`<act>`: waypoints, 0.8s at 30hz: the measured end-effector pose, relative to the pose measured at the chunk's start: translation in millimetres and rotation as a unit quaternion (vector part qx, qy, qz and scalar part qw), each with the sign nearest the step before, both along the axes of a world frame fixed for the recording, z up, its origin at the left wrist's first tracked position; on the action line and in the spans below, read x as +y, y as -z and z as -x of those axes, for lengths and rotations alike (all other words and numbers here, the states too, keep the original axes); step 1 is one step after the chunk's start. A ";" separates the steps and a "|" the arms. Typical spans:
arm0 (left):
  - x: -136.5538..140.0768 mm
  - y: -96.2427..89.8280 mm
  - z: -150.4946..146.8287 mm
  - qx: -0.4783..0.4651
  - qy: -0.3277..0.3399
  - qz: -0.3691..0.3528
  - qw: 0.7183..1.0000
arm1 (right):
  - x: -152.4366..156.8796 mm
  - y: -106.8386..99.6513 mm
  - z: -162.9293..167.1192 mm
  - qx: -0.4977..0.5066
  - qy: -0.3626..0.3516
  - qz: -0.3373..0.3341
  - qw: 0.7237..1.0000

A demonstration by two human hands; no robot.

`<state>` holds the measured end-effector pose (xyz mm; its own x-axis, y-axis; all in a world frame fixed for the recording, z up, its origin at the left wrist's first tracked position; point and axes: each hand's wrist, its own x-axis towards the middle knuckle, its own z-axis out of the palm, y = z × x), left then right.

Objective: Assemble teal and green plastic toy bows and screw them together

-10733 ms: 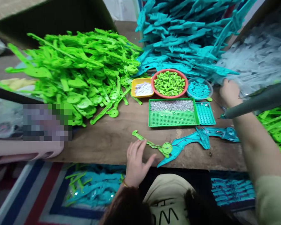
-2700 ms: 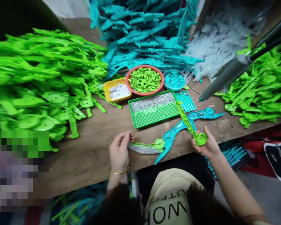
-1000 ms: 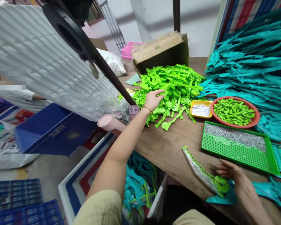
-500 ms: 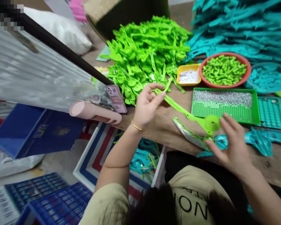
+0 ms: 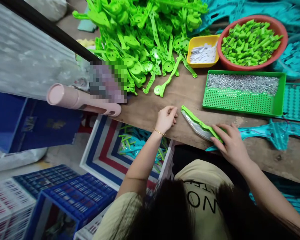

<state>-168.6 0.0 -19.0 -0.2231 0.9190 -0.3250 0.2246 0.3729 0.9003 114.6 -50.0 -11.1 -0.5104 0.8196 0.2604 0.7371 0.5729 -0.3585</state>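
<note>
My right hand [image 5: 231,141] grips the wide end of a curved, blade-like piece with a bright green strip and a clear side [image 5: 195,121]. The thumb lies on the near side, the fingers across the top, and they cover that end. The piece lies on the wooden bench top, over the tip of a teal translucent plastic part [image 5: 261,131]. To the left of the piece, apart from it, my left hand [image 5: 167,119] hovers with curled fingers; whatever they might hold is hidden. A loose green lever-shaped part [image 5: 168,80] lies beyond my hands.
A heap of green parts [image 5: 137,40] covers the back. To the right stand a yellow dish [image 5: 203,64] of white strips, a red bowl [image 5: 250,66] of green pieces and a green tray [image 5: 240,100] of small metal pins. A pink bottle [image 5: 82,98] lies at the left edge.
My left hand has let go of the long green lever part and drawn back nearer. The green strip now lies along the clear piece under my right hand. The view has shifted closer.
</note>
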 end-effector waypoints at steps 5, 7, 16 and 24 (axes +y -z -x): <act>3.3 -1.1 -15.2 -0.074 -0.009 0.036 0.997 | -3.0 5.4 -0.6 -0.014 -0.012 0.002 1.000; 5.3 -2.5 -19.1 -0.092 -0.019 0.043 0.995 | -3.6 4.8 -1.9 -0.009 -0.015 0.004 1.000; -2.5 -5.7 -19.4 -0.134 -0.033 0.039 0.990 | -6.0 -1.7 -7.5 -0.012 -0.025 0.002 1.000; -2.5 -3.1 -16.7 -0.061 0.029 0.021 0.997 | -1.1 -8.5 -7.2 -0.055 -0.050 -0.014 0.997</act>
<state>-152.0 -2.5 -15.9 -0.1266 0.9143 -0.3848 0.1357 0.4002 0.9063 121.9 -51.0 -2.5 -0.6155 0.7568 0.2201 0.7102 0.6537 -0.2615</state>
